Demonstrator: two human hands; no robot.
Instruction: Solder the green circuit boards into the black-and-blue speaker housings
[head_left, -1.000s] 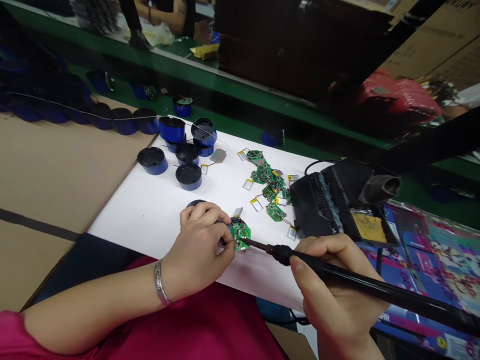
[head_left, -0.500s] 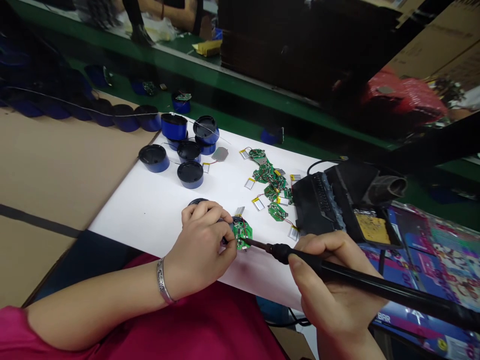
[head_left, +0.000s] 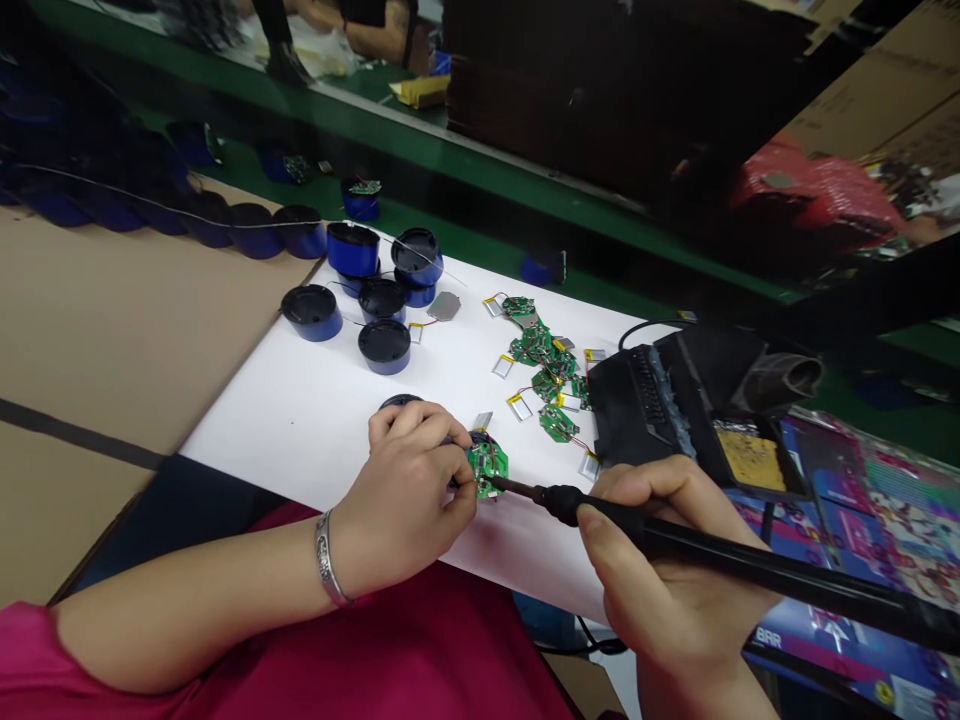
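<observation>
My right hand grips a soldering iron by its black handle. The iron's tip touches the face of a green circuit board, near the lower middle. My left hand is closed at the board's left edge, thumb and forefinger pinched together. What lies between those fingers is hidden. Part of a dark round housing shows behind my left knuckles, mostly covered by the hand. A small silver battery sits just above the board, with thin wires running over the board.
Blue round housings with black tops stand at the white surface's back left. Several boards with wired batteries lie toward the right. Beyond them is a black soldering-iron stand with a yellow sponge. A co-worker's arm shows across the green bench.
The whole view has shifted slightly. Both hands, the board and the iron keep nearly the same positions relative to each other, with the tip still on the board.
</observation>
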